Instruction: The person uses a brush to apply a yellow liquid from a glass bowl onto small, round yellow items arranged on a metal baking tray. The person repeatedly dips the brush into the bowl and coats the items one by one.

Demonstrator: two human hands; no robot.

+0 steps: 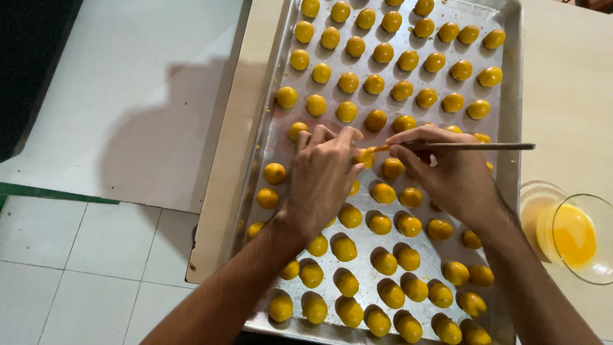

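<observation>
Metal baking tray (511, 128); landmark for all places below; filled with rows of small yellow glazed dough balls.

Left hand (322, 176): over the tray's middle, fingers curled, fingertips closed on one dough ball (365, 156) and steadying it; the ball sits at the tray's centre, between both hands.

Right hand (450, 172): right of tray centre, pinched shut around a thin brush (472, 146); handle runs out level toward the tray's right rim; the tip meets the held ball.

Glass bowl (590, 268): off the tray's right rim, on the table; holds yellow liquid, judged egg wash.

Handling, as a judgement: light strokes; load the brush sparingly so glaze does not pool on the tray floor; keep the steadying fingers low on the ball so the top stays free; avoid brushing against neighbours, which stand close.

Not made out: brush bristles, hidden between the fingertips; balls beneath both hands and forearms; tray's far and near ends cut off by the frame; bowl partly cut off at right; whether the held ball is lifted or resting.
</observation>
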